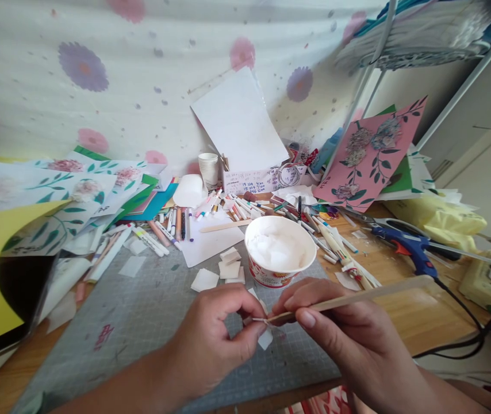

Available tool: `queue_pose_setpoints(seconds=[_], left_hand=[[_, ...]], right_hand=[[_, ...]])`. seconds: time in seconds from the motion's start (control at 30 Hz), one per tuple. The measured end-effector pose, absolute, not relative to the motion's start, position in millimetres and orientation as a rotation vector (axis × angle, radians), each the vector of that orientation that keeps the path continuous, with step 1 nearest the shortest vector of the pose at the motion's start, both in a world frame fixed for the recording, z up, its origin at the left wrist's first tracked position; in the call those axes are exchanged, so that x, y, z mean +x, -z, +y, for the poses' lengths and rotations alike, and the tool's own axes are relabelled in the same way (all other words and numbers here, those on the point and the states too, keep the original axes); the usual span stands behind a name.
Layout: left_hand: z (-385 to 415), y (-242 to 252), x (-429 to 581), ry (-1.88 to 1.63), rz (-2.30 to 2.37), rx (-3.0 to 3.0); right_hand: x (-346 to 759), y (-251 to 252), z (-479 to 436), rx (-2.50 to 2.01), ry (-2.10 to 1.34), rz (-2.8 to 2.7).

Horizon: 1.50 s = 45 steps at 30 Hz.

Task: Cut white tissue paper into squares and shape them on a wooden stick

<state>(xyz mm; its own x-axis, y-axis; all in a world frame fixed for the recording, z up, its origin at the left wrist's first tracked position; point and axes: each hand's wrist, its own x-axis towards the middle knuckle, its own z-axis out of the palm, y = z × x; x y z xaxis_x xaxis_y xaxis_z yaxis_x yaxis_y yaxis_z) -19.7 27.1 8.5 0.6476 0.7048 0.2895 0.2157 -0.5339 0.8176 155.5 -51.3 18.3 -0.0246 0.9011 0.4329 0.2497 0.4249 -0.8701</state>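
Observation:
Near the front of the grey cutting mat (142,322), my left hand (219,330) pinches a small thin white piece (259,319) between thumb and fingers. A flat wooden craft stick (370,294) is held in my right hand (344,330), tilted up to the right, and its lower tip meets the white piece. Just beyond my hands stands a paper bowl (269,276) with soft white material (277,248) inside. Several small white squares (229,270) lie left of it. More white scraps (265,339) are on the mat beneath my fingers, partly hidden.
Markers (183,224) are heaped behind the bowl. A blue glue gun (409,248) with a black cord lies at right, near scissors (394,224). Flower pictures lean at left and right, including a pink sheet (383,129). Stacked paper cups (208,169) stand behind. A yellow-screened device (8,276) is at left.

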Motion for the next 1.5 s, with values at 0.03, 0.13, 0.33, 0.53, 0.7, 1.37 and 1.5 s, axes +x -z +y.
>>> queue_pose_setpoints(seconds=[0.03, 0.13, 0.33, 0.53, 0.7, 1.37, 1.5], left_hand=[[27, -9, -20, -0.790, 0.712, 2.079], [27, -9, -20, -0.786, 0.709, 2.080], [27, -5, -22, -0.775, 0.710, 2.032], [26, 3, -23, -0.780, 0.721, 1.931], [25, 9, -24, -0.789, 0.639, 1.708], [29, 3, -28, -1.016, 0.465, 2.020], [29, 0, -29, -1.013, 0.458, 1.993]], right_hand=[[156, -18, -51, -1.059, -0.716, -1.545], [157, -19, -52, -1.071, -0.708, -1.556], [159, -19, -53, -1.075, -0.689, -1.596], [158, -18, -52, -1.079, -0.675, -1.587], [158, -18, -52, -1.069, -0.666, -1.587], [155, -14, -41, -1.021, -0.966, -1.247], [157, -14, -40, -1.033, -0.895, -1.257]])
